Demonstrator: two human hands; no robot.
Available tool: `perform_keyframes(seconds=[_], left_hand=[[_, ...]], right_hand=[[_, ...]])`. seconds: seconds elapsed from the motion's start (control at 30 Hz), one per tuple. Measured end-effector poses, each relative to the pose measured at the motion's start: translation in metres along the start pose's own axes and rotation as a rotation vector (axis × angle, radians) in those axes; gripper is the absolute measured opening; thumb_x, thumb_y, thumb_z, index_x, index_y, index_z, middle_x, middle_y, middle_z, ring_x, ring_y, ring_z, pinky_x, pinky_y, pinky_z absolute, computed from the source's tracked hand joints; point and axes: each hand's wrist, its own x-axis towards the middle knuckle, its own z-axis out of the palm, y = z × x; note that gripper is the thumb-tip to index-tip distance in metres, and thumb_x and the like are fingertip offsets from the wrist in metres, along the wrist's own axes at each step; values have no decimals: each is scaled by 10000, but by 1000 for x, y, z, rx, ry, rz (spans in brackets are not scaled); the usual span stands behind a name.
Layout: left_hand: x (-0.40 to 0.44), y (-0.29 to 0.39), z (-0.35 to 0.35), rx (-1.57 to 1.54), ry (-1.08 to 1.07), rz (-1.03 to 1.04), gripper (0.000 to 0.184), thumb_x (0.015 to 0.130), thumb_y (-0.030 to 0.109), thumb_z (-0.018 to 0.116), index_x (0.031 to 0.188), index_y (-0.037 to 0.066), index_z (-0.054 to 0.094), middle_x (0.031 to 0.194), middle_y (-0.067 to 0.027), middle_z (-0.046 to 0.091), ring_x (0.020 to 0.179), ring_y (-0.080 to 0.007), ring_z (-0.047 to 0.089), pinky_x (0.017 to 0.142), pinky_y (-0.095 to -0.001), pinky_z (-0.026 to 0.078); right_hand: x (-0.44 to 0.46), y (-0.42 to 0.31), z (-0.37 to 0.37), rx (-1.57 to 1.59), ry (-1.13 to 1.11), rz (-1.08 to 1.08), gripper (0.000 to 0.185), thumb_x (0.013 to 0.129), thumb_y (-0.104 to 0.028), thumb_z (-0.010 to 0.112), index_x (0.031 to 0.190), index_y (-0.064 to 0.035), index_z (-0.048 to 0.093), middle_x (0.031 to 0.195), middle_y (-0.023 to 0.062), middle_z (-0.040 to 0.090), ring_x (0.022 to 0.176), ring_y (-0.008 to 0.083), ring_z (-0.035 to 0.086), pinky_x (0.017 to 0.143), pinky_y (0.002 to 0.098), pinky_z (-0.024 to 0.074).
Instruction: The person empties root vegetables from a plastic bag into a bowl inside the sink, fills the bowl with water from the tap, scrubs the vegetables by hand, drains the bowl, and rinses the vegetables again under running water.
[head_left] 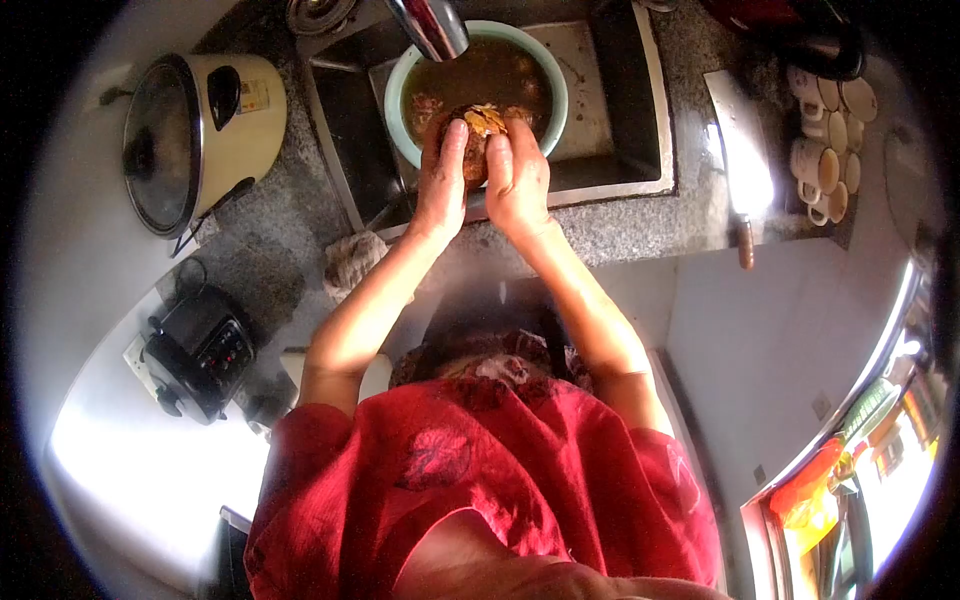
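Both of my hands are wrapped round a brown, roundish lump with yellow-orange flaky bits on top (pixel 484 121); I cannot make out its kind. My left hand (pixel 446 180) presses on its left side, and my right hand (pixel 519 180) closes on the right, with the thumbs towards the middle. They are over the near rim of a pale green basin (pixel 560 95). Murky brown water (pixel 470 75) fills the basin, with reddish-brown pieces showing in it. The underside of the lump is hidden by my hands.
The basin stands in a metal sink (pixel 590 150) under a chrome tap (pixel 432 28). A large knife (pixel 738 150) lies on the right counter beside several white mugs (pixel 815 165). At left are a cream rice cooker (pixel 240 120), a cloth (pixel 352 262) and a black appliance (pixel 205 350).
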Motion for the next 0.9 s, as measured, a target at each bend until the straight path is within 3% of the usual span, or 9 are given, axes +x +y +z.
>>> perform_keyframes(seconds=[0.17, 0.27, 0.43, 0.53, 0.6, 0.63, 0.7, 0.73, 0.9], left_hand=[[-1, 12, 3, -239, -53, -187, 516, 962, 489, 423, 1278, 87, 494, 1222, -61, 575, 1159, -192, 521, 984, -379, 412], [-4, 18, -1, -399, -81, -325, 575, 910, 552, 489, 1309, 138, 466, 1254, -62, 557, 1153, -206, 532, 971, -432, 437], [-12, 17, -19, -546, -180, -512, 649, 867, 600, 529, 1337, 161, 439, 1265, -75, 550, 1089, -244, 576, 857, -481, 517], [-13, 12, -20, -526, -181, -530, 653, 874, 587, 515, 1309, 103, 457, 1212, -127, 579, 1045, -298, 606, 841, -491, 526], [-16, 14, -19, -513, -182, -537, 651, 901, 551, 476, 1275, 18, 475, 1179, -197, 594, 1102, -342, 580, 879, -510, 503], [-18, 15, -18, -514, -183, -534, 651, 901, 551, 476, 1275, 18, 475, 1179, -197, 594, 1102, -342, 580, 879, -510, 503], [-21, 17, -14, -542, -226, -529, 608, 912, 520, 480, 1269, 28, 484, 1174, -189, 599, 1116, -349, 570, 903, -501, 495], [-22, 17, -10, -531, -211, -519, 576, 918, 496, 495, 1260, 33, 491, 1161, -183, 606, 1121, -345, 567, 911, -485, 495], [-17, 8, -11, -566, -209, -525, 521, 901, 449, 574, 1232, 53, 501, 1111, -146, 615, 1047, -312, 603, 884, -467, 526]], right_hand=[[10, 8, 1, 73, 66, -25, 262, 991, -193, 358, 984, -2, 537, 854, 247, 574, 797, 431, 568, 698, 427, 454], [20, 32, 3, 74, -107, 143, 217, 980, -179, 451, 963, 14, 549, 860, 234, 598, 813, 373, 619, 712, 393, 474], [118, -3, -3, -32, 63, -123, 230, 923, -180, 520, 1087, -41, 600, 924, 224, 639, 893, 404, 620, 737, 416, 484], [183, -21, 18, 11, -289, -30, 595, 896, -248, 586, 1418, -65, 366, 1289, 184, 520, 1185, 210, 516, 1020, 350, 385], [215, 28, 77, -1441, -301, -732, 467, 885, -170, 565, 1323, -32, 480, 971, 205, 647, 786, 330, 624, 717, 427, 498], [218, 52, 85, -1441, -299, -735, 467, 885, -170, 565, 1323, -32, 480, 971, 205, 647, 786, 330, 624, 717, 427, 498], [215, 76, 81, -630, -190, -1002, 352, 896, -130, 530, 1229, -18, 538, 935, 194, 650, 794, 329, 619, 712, 414, 494], [207, 53, 67, -500, -564, -740, 290, 881, -156, 549, 1132, -16, 587, 1002, 188, 644, 913, 317, 613, 796, 402, 482], [178, 21, 34, -286, -489, -453, 209, 874, -174, 523, 928, -11, 641, 977, 206, 640, 882, 369, 611, 752, 417, 492]])
